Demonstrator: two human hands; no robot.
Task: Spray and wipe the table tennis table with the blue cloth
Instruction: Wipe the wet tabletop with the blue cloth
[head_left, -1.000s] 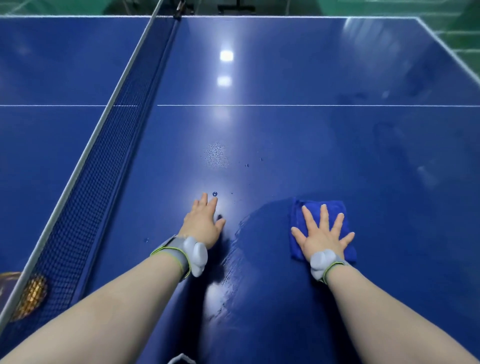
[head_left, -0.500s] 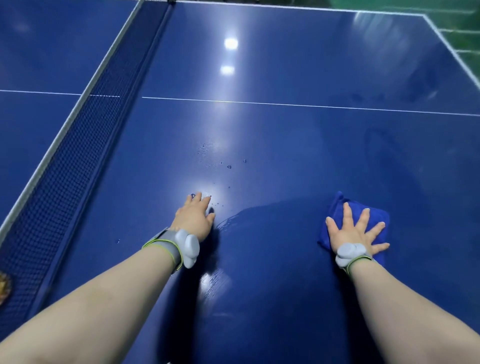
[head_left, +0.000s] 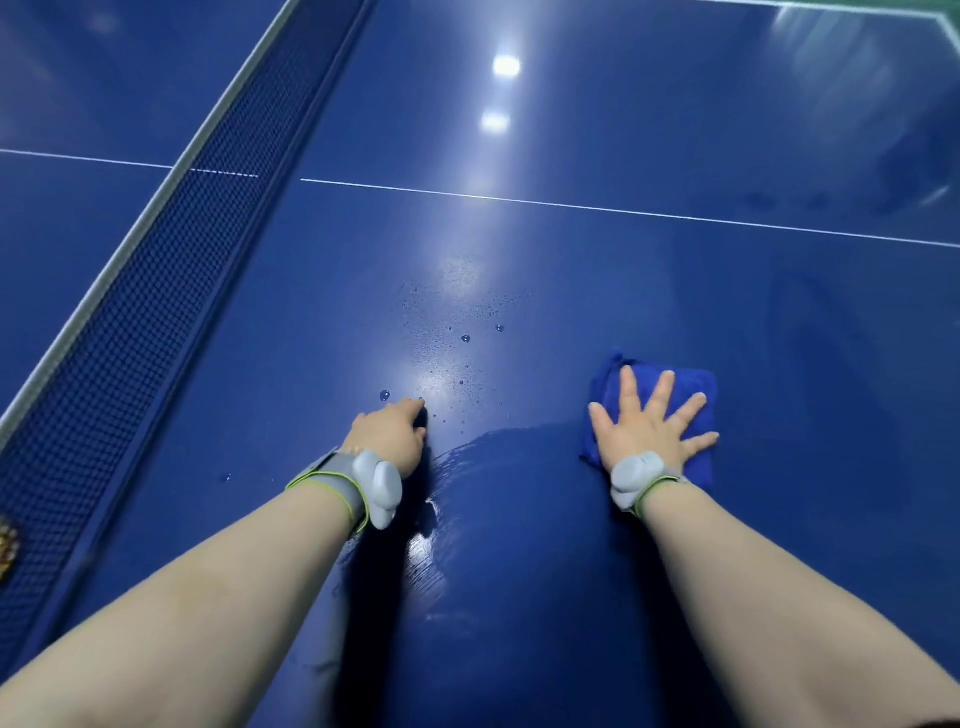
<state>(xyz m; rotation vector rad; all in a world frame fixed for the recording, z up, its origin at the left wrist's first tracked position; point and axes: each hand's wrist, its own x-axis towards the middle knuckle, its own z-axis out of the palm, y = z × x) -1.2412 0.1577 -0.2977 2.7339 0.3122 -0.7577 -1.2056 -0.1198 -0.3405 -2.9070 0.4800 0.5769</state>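
The blue table tennis table (head_left: 597, 291) fills the view. A folded blue cloth (head_left: 698, 387) lies flat on it at the right, and my right hand (head_left: 647, 426) presses on it with fingers spread and straight. My left hand (head_left: 392, 436) rests on the table surface to the left, holding nothing; how its fingers lie is not plain. Water droplets (head_left: 462, 338) speckle the surface just beyond my left hand. A wet, darker wiped patch (head_left: 498, 493) lies between my two arms. No spray bottle is in view.
The net (head_left: 171, 249) with its white top band runs diagonally along the left. A white centre line (head_left: 623, 210) crosses the table farther away. The table's far right corner (head_left: 945, 21) borders green floor. A gold-coloured object (head_left: 5, 545) shows behind the net at the left edge.
My right hand slid the cloth to the right and slightly away from me. My left hand stayed on the table. The view tilted down and closer.
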